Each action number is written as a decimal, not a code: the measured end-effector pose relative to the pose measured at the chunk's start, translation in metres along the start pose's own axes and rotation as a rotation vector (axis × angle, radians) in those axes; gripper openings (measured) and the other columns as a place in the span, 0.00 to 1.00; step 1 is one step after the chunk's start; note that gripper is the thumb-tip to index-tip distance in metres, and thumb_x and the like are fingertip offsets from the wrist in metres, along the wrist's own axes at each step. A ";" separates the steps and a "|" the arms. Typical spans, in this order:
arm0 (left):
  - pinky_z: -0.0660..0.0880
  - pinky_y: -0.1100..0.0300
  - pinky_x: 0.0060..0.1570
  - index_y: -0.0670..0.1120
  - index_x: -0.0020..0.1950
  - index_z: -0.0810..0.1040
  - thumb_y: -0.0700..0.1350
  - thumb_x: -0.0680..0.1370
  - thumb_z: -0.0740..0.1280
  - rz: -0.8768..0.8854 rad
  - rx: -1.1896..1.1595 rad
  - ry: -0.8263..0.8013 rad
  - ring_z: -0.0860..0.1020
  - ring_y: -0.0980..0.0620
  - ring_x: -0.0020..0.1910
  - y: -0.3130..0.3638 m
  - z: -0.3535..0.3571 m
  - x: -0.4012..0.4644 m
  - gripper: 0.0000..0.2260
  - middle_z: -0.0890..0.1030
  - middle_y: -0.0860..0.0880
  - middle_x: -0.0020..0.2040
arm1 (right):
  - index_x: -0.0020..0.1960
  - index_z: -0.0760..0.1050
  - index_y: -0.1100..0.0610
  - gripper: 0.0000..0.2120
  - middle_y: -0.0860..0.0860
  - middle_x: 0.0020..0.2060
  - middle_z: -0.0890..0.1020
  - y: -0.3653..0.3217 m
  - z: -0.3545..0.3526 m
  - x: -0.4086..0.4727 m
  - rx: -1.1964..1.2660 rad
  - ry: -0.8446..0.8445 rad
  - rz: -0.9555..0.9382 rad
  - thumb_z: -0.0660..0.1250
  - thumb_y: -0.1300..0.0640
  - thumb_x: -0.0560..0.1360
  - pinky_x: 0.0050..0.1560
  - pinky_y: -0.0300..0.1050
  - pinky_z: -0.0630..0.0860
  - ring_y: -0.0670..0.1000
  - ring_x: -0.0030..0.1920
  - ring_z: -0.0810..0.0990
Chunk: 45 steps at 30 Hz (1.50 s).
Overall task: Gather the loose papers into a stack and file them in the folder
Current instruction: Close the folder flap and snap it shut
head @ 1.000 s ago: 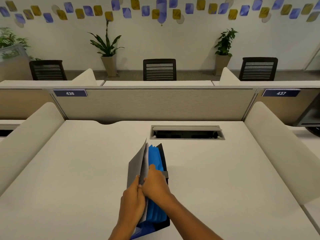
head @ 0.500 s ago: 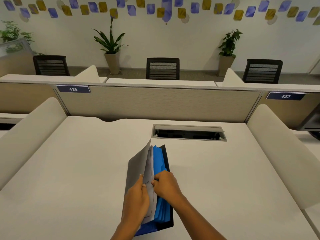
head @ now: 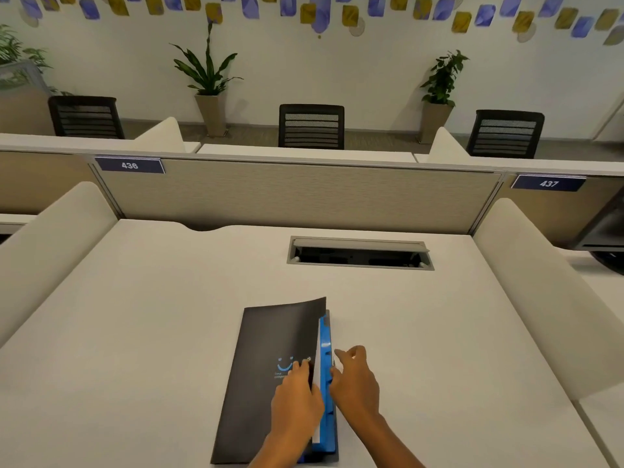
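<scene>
1. Black expanding folder [head: 270, 376] lying on the white desk [head: 135, 332] near its front edge, cover lowered almost flat; long axis running roughly 6 to 12 o'clock, tilted slightly toward 1.
2. Open edge of the folder facing 3 o'clock; blue pocket dividers [head: 326, 383] exposed there as a narrow strip from far corner to near corner.
3. Papers [head: 316, 434] seen only as a thin white edge between cover and dividers, low in the strip; judged already inside the folder. No loose sheet visible elsewhere on the desk.
4. Left hand [head: 295, 400] resting palm down on the cover, fingers lying close together along its right margin with tips curled at the edge; whether pinching the cover or merely pressing it cannot be told.
5. Right hand [head: 354, 380] just beside the open edge at 3 o'clock from the dividers, fingers loosely spread, holding nothing; index tip seemingly touching the blue strip, thumb raised clear.
6. Governing relation: remaining gap lies between the two hands, directly at 9 o'clock from the right fingertips and under the left fingertips. Left hand nearer for pressing the cover shut; right hand nearer for squaring the dividers.
7. Judgement: filing essentially complete, closing in hand. Risk: white edge proud of the dividers, liable to crease if pressed down unaligned.
8. Cable tray opening [head: 359, 255] at 12 o'clock, well apart, no obstruction.
</scene>
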<state>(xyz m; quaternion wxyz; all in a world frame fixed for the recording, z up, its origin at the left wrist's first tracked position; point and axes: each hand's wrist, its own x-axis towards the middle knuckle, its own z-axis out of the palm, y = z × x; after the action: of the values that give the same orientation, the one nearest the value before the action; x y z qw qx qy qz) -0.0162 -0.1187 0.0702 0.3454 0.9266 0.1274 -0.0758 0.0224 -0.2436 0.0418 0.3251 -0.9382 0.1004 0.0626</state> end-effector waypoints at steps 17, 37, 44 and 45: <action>0.78 0.57 0.63 0.45 0.78 0.67 0.50 0.82 0.65 0.013 0.204 -0.140 0.81 0.49 0.64 -0.039 0.027 0.019 0.25 0.77 0.47 0.73 | 0.65 0.83 0.56 0.15 0.53 0.59 0.85 0.015 0.021 0.029 0.134 -0.224 -0.273 0.73 0.56 0.79 0.62 0.40 0.79 0.52 0.59 0.84; 0.78 0.47 0.65 0.47 0.77 0.70 0.39 0.76 0.74 -0.228 -0.107 0.182 0.81 0.40 0.65 -0.136 -0.058 0.041 0.31 0.81 0.44 0.69 | 0.52 0.89 0.53 0.09 0.49 0.52 0.87 -0.011 0.036 0.047 0.087 -0.234 -0.012 0.80 0.53 0.72 0.55 0.49 0.84 0.51 0.52 0.86; 0.80 0.47 0.60 0.44 0.74 0.74 0.33 0.74 0.75 -0.311 -0.329 0.273 0.84 0.42 0.55 -0.145 -0.065 0.050 0.29 0.86 0.42 0.60 | 0.47 0.87 0.51 0.07 0.46 0.46 0.88 -0.027 0.033 0.051 0.025 -0.278 0.138 0.80 0.55 0.69 0.51 0.49 0.85 0.50 0.47 0.87; 0.80 0.48 0.59 0.44 0.73 0.75 0.33 0.73 0.76 -0.320 -0.346 0.281 0.84 0.43 0.52 -0.147 -0.067 0.052 0.29 0.86 0.43 0.57 | 0.45 0.86 0.52 0.07 0.46 0.46 0.88 -0.029 0.033 0.051 0.016 -0.281 0.154 0.81 0.55 0.68 0.49 0.48 0.84 0.50 0.46 0.87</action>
<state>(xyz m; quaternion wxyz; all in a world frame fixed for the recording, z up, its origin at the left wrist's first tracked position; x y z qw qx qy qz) -0.0053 0.0419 0.0169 0.4610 0.8234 0.3301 0.0226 0.0774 -0.2083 0.0242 0.3375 -0.9073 0.1259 0.2171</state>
